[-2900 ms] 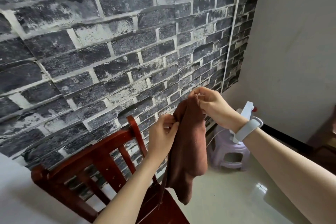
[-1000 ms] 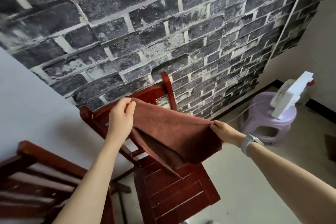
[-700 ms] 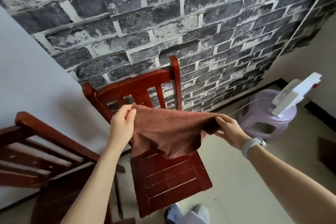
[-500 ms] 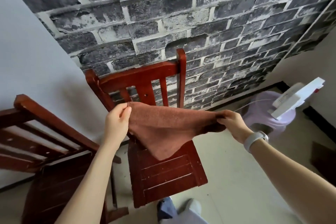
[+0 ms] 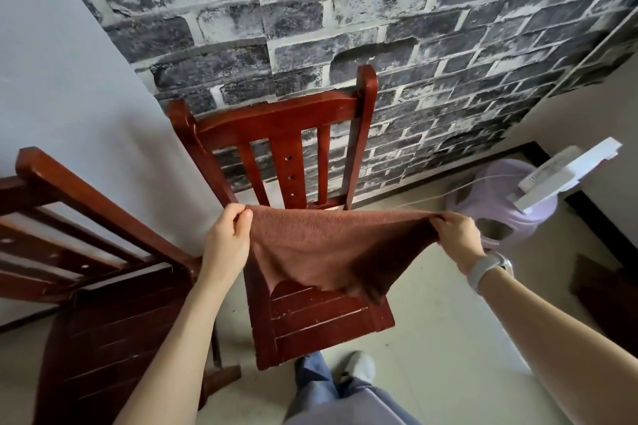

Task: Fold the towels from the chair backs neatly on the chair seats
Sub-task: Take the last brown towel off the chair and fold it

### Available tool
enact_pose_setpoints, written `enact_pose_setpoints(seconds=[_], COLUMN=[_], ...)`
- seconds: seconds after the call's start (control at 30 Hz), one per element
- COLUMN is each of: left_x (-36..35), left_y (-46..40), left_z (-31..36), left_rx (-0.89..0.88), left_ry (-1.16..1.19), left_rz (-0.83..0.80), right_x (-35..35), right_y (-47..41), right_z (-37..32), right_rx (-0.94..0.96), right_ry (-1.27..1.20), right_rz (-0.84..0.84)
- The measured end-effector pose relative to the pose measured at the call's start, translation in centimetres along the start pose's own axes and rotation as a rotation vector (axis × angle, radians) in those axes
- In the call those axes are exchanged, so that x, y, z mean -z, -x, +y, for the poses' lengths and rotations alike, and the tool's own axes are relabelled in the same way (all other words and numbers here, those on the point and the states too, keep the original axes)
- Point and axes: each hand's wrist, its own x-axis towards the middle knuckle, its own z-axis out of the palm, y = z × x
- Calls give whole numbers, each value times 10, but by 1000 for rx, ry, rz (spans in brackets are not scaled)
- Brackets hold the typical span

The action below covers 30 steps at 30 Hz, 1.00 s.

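A brown towel, folded double, hangs stretched between my two hands above the seat of a red wooden chair. My left hand pinches its left top corner between thumb and fingers. My right hand, with a pale band on the wrist, pinches the right top corner. The towel's lower edge sags to a point over the seat, and I cannot tell whether it touches the wood. The chair back stands bare against the brick-pattern wall.
A second red wooden chair stands close on the left, its back bare. A lilac plastic stool with a white device on it stands at the right by the wall. My legs and a shoe show below the seat.
The towel went from hanging bunched in front of me to being held wide by two corners. Both hands have lowered it toward the chair seat, and the view has tilted down.
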Motion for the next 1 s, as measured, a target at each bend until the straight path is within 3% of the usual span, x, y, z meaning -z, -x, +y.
enact_pose_setpoints(seconds=[0.13, 0.23, 0.43, 0.6, 0.67, 0.73, 0.83, 0.9, 1.0], left_x=[-4, -3, 3, -3, -9, -12, -17, -23, -34], left_y=[-7, -8, 7, 49, 68, 84, 105, 118, 133], left_z=[-2, 1, 15, 13, 5, -2, -17, -25, -37], left_rx=[31, 63, 55, 64, 101, 151, 151, 129, 130], left_ry=[-36, 57, 214, 229, 227, 204, 6, -179, -272], left_rz=[-5, 11, 14, -4, -1, -28, -86, -152, -227], right_x=[8, 19, 38, 47, 48, 50, 57, 61, 55], right_y=[-1, -4, -13, -15, -12, -5, 8, 16, 31], right_z=[-6, -8, -6, 21, 32, 41, 49, 51, 51], right_rx=[0, 0, 188, 172, 101, -22, -155, -83, 176], right_ry=[-293, -384, -334, -155, -106, -98, -101, -14, 307], right_rz=[10, -8, 26, 5, -89, -287, -543, -660, -771])
